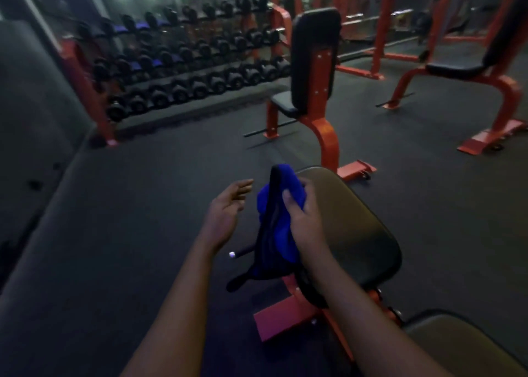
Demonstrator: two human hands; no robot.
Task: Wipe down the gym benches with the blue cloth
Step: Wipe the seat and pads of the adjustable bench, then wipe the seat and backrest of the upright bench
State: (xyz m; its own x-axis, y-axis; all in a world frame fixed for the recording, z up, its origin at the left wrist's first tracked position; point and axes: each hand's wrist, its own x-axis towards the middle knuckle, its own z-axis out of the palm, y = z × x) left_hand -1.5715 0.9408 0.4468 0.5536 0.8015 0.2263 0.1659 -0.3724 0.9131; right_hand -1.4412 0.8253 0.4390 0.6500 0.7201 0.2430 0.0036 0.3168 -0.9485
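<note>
Blue cloth [278, 205] gripped by right hand [304, 219]; left hand [225, 211] open.

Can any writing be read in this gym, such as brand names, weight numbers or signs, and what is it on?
No text can be read anywhere in this view.
dumbbells: any weight numbers are too dark and blurred to read.
blue cloth, gripped by the right hand: no label or print shows.
nearest bench: no brand or sticker shows on its pad.
upright bench: only bolt heads show on the orange back plate, no lettering.
</note>
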